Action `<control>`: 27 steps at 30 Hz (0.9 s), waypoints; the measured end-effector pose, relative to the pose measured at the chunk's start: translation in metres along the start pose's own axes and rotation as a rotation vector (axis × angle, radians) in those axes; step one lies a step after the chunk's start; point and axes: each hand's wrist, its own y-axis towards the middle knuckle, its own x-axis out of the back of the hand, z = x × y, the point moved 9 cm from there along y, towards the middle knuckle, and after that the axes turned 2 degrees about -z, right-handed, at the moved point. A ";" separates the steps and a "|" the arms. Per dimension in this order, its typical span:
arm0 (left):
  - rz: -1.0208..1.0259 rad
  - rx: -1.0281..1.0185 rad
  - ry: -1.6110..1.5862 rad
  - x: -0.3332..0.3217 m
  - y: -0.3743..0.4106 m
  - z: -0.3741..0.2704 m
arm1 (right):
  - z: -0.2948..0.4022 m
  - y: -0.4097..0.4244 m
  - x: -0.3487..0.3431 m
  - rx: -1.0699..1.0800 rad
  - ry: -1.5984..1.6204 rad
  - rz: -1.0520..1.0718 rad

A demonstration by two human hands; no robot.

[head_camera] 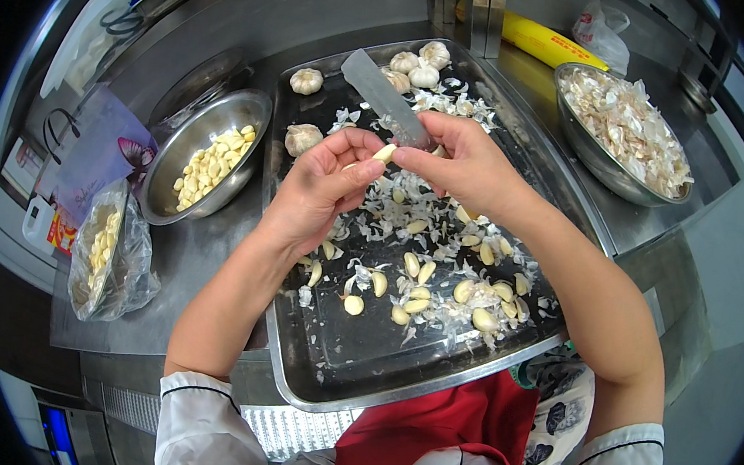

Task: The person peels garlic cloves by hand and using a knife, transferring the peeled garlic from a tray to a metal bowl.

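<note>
Between the thumb and fingers of my left hand (327,180) is a pale garlic clove (385,153). My right hand (465,168) grips a knife (386,96) with a broad grey blade, which points up and to the left; its handle is mostly hidden in the palm. The right thumb meets the clove's end. Both hands are over a dark metal tray (361,369) strewn with papery garlic skins (386,214) and loose cloves (415,305). Whole garlic bulbs (424,74) lie at the tray's far end, and two more (306,81) along its left side.
Left of the tray, a steel bowl (261,102) holds peeled cloves, with a clear plastic bag (139,280) of cloves beside it. At right, another steel bowl (588,151) is heaped with skins. A yellow roll (544,41) lies behind it. A purple bag (100,152) stands far left.
</note>
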 end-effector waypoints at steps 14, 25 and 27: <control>-0.110 -0.097 0.143 0.007 -0.004 -0.009 | -0.003 0.002 -0.001 0.012 -0.063 0.040; -0.157 -0.141 0.172 0.006 -0.007 -0.016 | 0.007 -0.002 -0.003 0.037 -0.085 -0.009; -0.163 -0.128 0.185 0.006 -0.007 -0.016 | 0.008 -0.002 -0.003 0.056 -0.107 -0.013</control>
